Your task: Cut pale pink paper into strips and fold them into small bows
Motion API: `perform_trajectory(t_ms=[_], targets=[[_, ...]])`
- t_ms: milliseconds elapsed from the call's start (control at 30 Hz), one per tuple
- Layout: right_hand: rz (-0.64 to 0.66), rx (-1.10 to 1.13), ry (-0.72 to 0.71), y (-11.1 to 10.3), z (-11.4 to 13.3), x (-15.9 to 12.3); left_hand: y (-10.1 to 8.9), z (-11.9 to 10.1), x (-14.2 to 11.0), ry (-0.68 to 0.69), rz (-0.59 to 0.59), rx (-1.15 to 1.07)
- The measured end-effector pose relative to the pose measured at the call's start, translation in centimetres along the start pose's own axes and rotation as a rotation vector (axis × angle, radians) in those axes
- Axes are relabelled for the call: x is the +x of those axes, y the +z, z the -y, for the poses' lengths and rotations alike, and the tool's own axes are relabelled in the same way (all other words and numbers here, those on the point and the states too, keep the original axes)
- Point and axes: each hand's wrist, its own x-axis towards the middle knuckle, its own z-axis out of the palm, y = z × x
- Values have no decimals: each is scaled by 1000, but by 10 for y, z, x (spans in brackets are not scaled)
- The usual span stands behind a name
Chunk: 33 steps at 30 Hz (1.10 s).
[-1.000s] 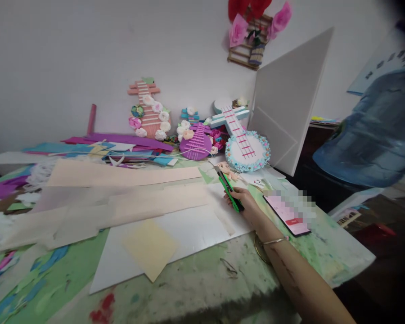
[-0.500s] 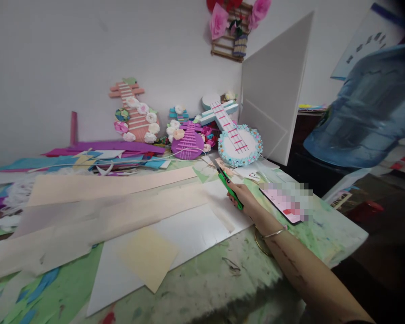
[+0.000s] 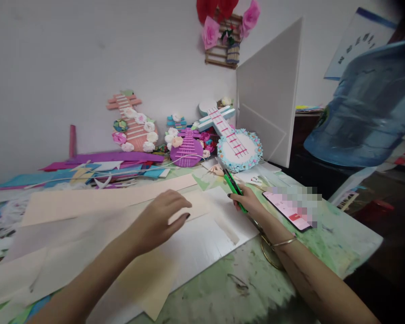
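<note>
My right hand [image 3: 248,201] is closed round a green utility knife [image 3: 234,186], its tip pointing up and away over the table. Fingers apart and holding nothing, my left hand [image 3: 164,219] hovers over or rests lightly on a long cream paper strip [image 3: 197,203]; I cannot tell whether it touches. Beneath that strip lies a white board [image 3: 202,245]. A second cream strip [image 3: 104,195] runs behind it. Part of a yellow paper square [image 3: 151,283] shows below my left forearm.
A phone [image 3: 286,209] lies right of my right hand. Decorated paper instruments, including a white-and-blue one [image 3: 239,150] and a purple one [image 3: 187,150], stand at the back. Coloured paper scraps [image 3: 60,173] pile up at left. A large water bottle [image 3: 361,108] stands at right.
My left hand has come into view from the lower left, over the cream strip. My right hand still grips the knife, nearly in the same place. The view has shifted slightly.
</note>
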Motion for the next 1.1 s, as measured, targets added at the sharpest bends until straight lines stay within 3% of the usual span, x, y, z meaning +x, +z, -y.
perform_trajectory(t_ms=[100,200,333,500,733,833,1000,1100], targets=[[23,-86,39,-1,-4,1,41,28,16,118,144,-47],[90,-143,116,4,-7,-3,79,47,25,148,217,-83],[154,-189,143,11,-6,-12,100,51,20,67,324,-79],[196,-192,75,9,-1,-15,104,48,10,-63,444,-60],[106,-178,50,2,8,-16,101,49,12,-96,531,-53],[68,-305,-30,-10,7,-13,97,49,11,-95,500,-61],[43,-618,-210,-39,0,2,85,44,10,-24,304,-135],[67,-693,-268,-48,-3,8,81,41,10,46,300,-235]])
